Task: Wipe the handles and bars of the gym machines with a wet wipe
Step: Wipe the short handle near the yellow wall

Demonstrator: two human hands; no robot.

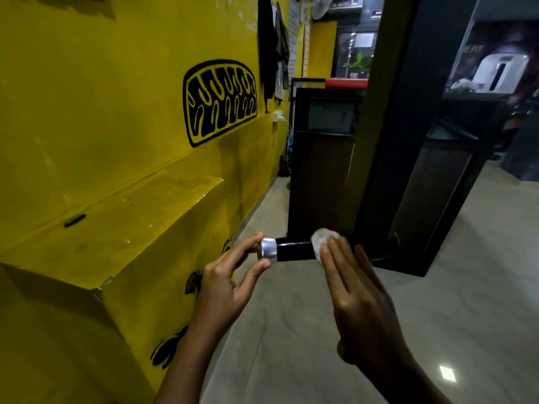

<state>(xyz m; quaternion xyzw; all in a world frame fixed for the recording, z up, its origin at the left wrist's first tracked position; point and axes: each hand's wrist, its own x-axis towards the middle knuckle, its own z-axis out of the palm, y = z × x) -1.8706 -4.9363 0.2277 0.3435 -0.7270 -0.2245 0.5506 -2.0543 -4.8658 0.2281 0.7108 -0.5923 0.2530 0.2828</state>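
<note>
The left hand (224, 287) pinches the end cap (267, 252); the right hand (355, 293), fingers straight, presses the wet wipe (322, 239) on the handle (294, 251); wiping seems unfinished.

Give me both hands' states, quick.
Left hand: pinches the silver end cap of the black handle.
Right hand: open, straight fingers pressing the wet wipe against the handle.
</note>
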